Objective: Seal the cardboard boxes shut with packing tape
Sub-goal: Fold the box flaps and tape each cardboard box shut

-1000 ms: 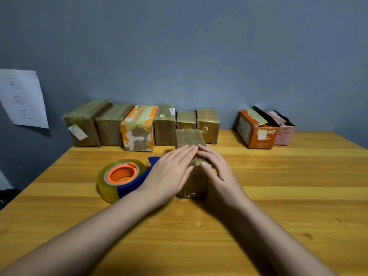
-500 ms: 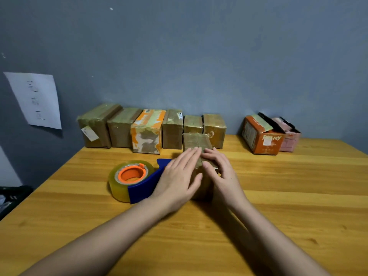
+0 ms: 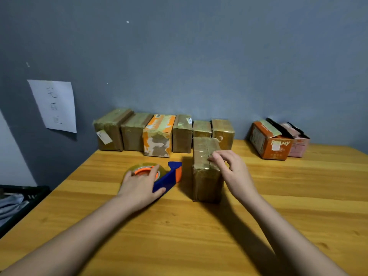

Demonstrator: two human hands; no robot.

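While the taped box [image 3: 207, 168] stands mid-table:
Left hand [image 3: 139, 185]: fingers spread over the tape dispenser [image 3: 153, 175], likely to lift it.
Right hand [image 3: 233, 172]: curled fingertips pressing the box top (steadying, probably).

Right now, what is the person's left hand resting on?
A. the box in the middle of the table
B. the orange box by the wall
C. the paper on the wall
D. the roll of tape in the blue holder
D: the left hand lies on the tape dispenser, fingers over the orange-cored roll, while the right hand touches the box in front of it.
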